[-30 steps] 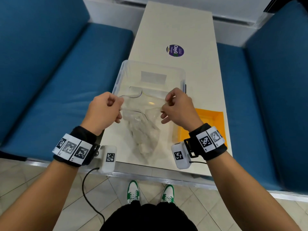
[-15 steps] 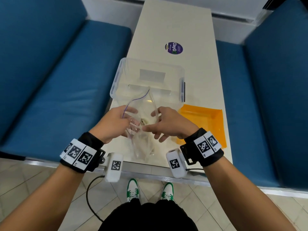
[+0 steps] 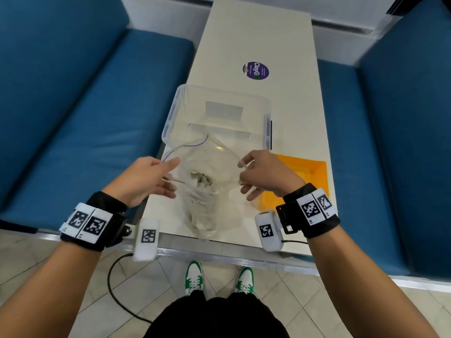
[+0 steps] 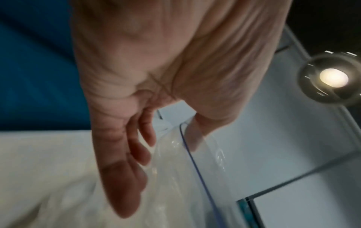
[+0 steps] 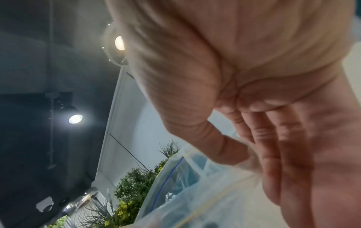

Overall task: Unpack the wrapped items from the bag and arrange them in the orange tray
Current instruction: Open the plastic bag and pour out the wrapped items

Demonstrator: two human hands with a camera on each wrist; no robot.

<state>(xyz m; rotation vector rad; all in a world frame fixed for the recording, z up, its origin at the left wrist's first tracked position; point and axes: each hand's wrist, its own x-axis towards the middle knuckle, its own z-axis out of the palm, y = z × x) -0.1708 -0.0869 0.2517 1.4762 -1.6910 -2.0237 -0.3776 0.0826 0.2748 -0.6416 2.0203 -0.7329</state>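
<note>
A clear zip bag (image 3: 207,176) with a blue seal line stands open above the near end of the white table (image 3: 288,118). Crumpled wrapped items (image 3: 201,180) lie deep inside it. My left hand (image 3: 156,176) pinches the bag's left rim between thumb and fingers; the wrist view shows the thumb (image 4: 192,135) inside the plastic (image 4: 175,177). My right hand (image 3: 256,174) pinches the right rim, its other fingers spread. In the right wrist view the thumb (image 5: 220,148) presses the bag's mouth (image 5: 185,177). The orange tray (image 3: 314,172) lies just right of my right hand, partly hidden by it.
A clear plastic bin (image 3: 217,113) stands right behind the bag. Farther back a round purple sticker (image 3: 255,70) marks the tabletop. Blue benches (image 3: 85,106) flank the narrow table on both sides. My shoes (image 3: 194,276) stand at the table's near edge.
My hands have moved apart again and pulled the bag's mouth wide, so the wrapped items inside show. A second ago both fists held the closed top higher up.
</note>
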